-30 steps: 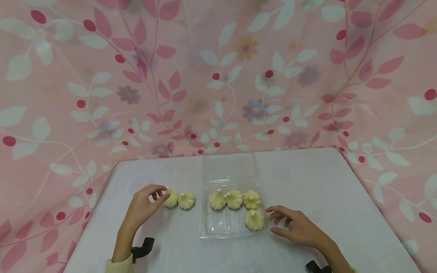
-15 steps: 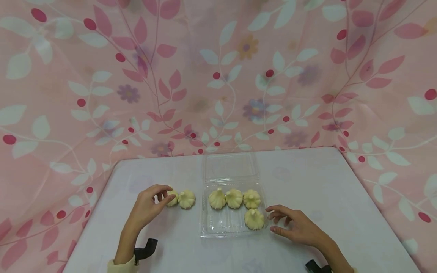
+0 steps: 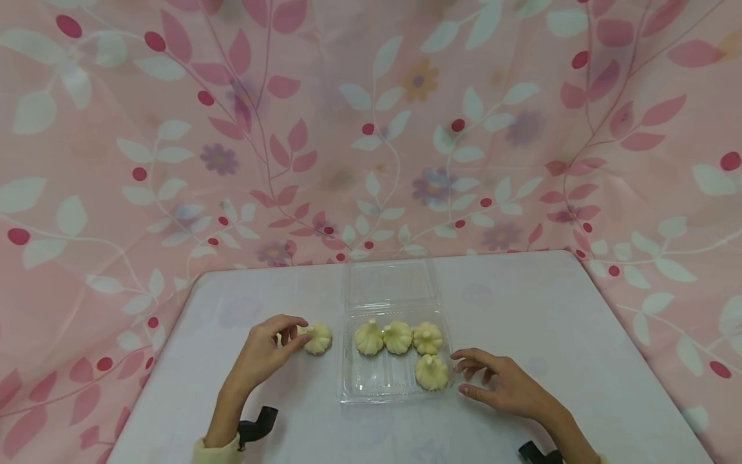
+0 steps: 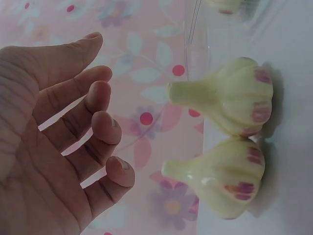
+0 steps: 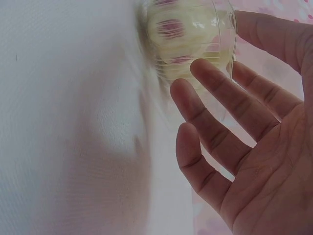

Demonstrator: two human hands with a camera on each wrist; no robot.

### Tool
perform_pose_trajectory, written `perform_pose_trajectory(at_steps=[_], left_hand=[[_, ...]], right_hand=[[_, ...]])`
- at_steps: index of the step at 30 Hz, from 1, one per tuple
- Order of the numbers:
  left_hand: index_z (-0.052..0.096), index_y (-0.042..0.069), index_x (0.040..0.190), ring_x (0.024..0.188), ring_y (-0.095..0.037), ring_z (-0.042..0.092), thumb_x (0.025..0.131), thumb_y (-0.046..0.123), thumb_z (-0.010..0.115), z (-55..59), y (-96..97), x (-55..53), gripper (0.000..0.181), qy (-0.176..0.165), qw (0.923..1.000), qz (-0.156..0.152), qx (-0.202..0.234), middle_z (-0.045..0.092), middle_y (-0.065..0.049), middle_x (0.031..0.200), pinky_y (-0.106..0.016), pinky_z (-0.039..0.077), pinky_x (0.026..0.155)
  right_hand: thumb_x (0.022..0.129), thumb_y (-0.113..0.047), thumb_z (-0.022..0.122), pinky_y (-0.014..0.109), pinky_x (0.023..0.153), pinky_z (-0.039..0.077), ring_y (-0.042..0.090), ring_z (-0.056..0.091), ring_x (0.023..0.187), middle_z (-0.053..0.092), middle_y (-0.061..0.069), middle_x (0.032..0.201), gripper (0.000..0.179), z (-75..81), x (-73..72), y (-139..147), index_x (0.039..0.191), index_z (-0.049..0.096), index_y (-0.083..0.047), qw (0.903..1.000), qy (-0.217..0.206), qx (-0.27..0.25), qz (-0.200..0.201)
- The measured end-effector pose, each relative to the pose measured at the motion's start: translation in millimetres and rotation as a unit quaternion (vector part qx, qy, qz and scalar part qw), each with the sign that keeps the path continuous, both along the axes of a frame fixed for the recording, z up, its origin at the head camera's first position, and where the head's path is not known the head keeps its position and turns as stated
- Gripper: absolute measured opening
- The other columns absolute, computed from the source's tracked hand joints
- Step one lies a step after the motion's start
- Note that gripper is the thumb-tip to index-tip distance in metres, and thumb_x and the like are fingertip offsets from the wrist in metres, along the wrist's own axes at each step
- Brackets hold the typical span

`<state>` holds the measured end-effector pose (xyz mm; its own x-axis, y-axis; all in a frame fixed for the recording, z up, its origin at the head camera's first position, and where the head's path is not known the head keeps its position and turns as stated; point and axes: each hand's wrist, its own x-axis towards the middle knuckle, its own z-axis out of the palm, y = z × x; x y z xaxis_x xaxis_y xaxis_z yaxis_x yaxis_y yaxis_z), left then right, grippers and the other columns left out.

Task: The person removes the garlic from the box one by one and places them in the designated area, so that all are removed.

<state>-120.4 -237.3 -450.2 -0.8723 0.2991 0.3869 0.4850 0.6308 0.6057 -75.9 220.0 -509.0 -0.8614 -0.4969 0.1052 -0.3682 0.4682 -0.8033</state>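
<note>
In the head view my left hand (image 3: 263,351) hovers over two garlic bulbs on the left of the table, its fingers loosely bent. It covers most of the left bulb; the right garlic bulb (image 3: 320,339) shows beside the fingertips. The left wrist view has both, an upper bulb (image 4: 237,98) and a lower bulb (image 4: 227,178), stems toward the hand, with a gap between. My right hand (image 3: 501,386), fingers spread, stays at the right side of a clear plastic container (image 3: 350,390). Several garlic bulbs (image 3: 397,339) sit inside it, three along the back and one at front right (image 3: 431,373).
The container's hinged lid (image 3: 391,283) lies folded back toward the far edge of the white table (image 3: 493,290). A pink floral cloth (image 3: 324,161) hangs behind. Black wrist mounts (image 3: 259,423) are on both wrists.
My left hand has moved to the right over the loose bulbs, covering the left one more and reaching the right one. The right hand and the container have stayed in place.
</note>
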Motion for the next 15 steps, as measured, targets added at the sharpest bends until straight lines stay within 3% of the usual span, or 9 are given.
perform_pose_trajectory(at_steps=[6,15], left_hand=[[0.072,0.011,0.099,0.063,-0.008,0.048,0.081,0.017,0.083,-3.5,12.6,0.0,0.022,-0.008,0.9998,-0.021,0.001,0.05,0.011,0.074,-0.022,0.04,0.053],[0.071,0.021,0.101,0.063,-0.008,0.049,0.083,0.02,0.081,-8.2,35.3,2.1,0.02,-0.029,0.9982,-0.049,0.017,0.052,0.011,0.074,-0.022,0.041,0.053]], right_hand=[[0.088,-0.024,0.077,0.032,0.067,0.05,0.009,0.063,0.087,0.069,-0.004,0.106,0.049,0.4,-0.6,0.3,0.133,0.058,-0.016,1.0,-0.001,-0.001,0.002],[0.089,-0.024,0.076,0.033,0.068,0.051,0.009,0.063,0.088,0.069,-0.003,0.107,0.05,2.4,-0.8,-0.2,0.134,0.057,-0.015,0.9999,-0.01,-0.001,0.005]])
